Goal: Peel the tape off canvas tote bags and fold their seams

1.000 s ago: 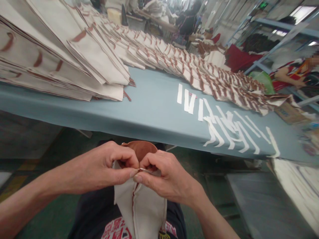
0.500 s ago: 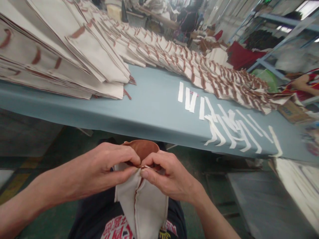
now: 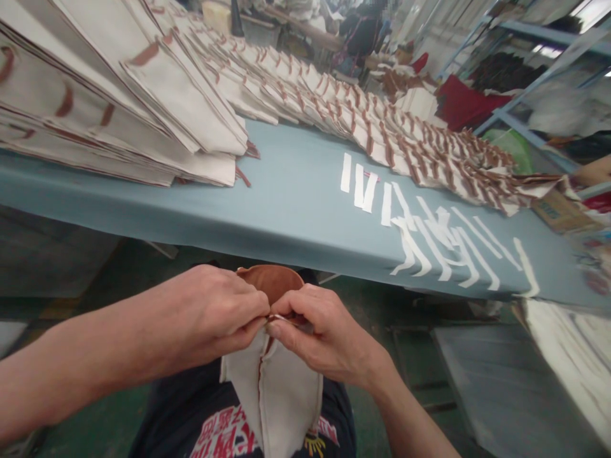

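Over my lap hangs a cream fabric piece [image 3: 286, 394] with a brown-edged seam down its middle and a brown inner side [image 3: 274, 281] at its far opening. My left hand [image 3: 217, 312] is closed, its thumb and fingers pinching the edge at the top of the seam. Right beside it my right hand [image 3: 319, 327] pinches the same edge between thumb and forefinger, where a small white-and-brown fold shows. The two hands' fingertips nearly touch. What lies under the left fingers is hidden.
Ahead runs a long table with a blue-grey cover [image 3: 286, 184]. On it lie stacked cream pieces with brown tabs [image 3: 181, 108], a long overlapping row of similar pieces [image 3: 382, 133] and several white strips [image 3: 442, 238]. A cardboard box [image 3: 558, 207] and blue shelving [image 3: 518, 102] stand right.
My left hand has rolled over, its fingers curling more tightly at the edge beside the right hand. The right hand and the fabric piece have barely moved.
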Tool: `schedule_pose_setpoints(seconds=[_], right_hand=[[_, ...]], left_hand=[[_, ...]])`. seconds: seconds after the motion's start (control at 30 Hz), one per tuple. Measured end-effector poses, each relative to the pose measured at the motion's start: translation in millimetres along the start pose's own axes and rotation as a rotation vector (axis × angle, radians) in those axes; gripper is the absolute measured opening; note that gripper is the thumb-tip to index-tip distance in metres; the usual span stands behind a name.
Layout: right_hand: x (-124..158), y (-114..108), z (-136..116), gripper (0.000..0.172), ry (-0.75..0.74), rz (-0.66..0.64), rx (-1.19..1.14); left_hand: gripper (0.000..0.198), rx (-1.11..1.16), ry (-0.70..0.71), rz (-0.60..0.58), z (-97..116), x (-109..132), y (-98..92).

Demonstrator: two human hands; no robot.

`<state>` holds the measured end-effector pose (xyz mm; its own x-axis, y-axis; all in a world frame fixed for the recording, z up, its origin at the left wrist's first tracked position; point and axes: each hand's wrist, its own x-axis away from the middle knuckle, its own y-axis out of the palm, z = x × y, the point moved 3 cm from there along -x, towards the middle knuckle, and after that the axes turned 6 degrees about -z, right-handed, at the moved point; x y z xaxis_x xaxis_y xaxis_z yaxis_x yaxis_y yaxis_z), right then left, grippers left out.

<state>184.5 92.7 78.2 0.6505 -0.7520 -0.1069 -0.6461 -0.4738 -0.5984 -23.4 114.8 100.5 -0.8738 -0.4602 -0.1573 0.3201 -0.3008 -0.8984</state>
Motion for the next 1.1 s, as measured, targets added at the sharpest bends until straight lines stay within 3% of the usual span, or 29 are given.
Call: schedule_pose_setpoints(seconds=[0.13,0.27,0.37,0.5,0.57,0.87,1.1], right_hand=[[-2.2,0.8,2.0,0.020,-0.031,0.008,0.026],[-3.0,0.9,3.5,0.022,-0.021,0.010,0.019],[-1.1,0.5,2.7,0.021,-0.001,0.010,-0.012],[3.2,2.2,1.2,0.019,0.032,0.003,-0.105],[4.7,3.1,-0.3,0.020,0.034,0.012,-0.141],[2.0,1.2,-8.7,0.023,0.076,0.045,-0.260],[-4.2,6.2,-7.8,0.019,0.145,0.082,-0.320]], left_hand=[[0.039,-0.310,0.116,0.003,12.2,-6.7,0.3],[0.033,-0.298,0.046,0.066,11.8,-7.1,3.0],[0.026,-0.029,-0.077,0.092,2.5,-6.1,4.0],[0.014,0.574,-0.385,-0.064,-12.4,-4.9,9.4],[0.014,0.740,-0.489,-0.103,-13.6,-4.4,10.4],[0.018,0.855,-0.514,-0.055,-1.6,-10.1,2.2],[0.016,0.910,-0.538,-0.044,-4.7,-11.3,5.8]])
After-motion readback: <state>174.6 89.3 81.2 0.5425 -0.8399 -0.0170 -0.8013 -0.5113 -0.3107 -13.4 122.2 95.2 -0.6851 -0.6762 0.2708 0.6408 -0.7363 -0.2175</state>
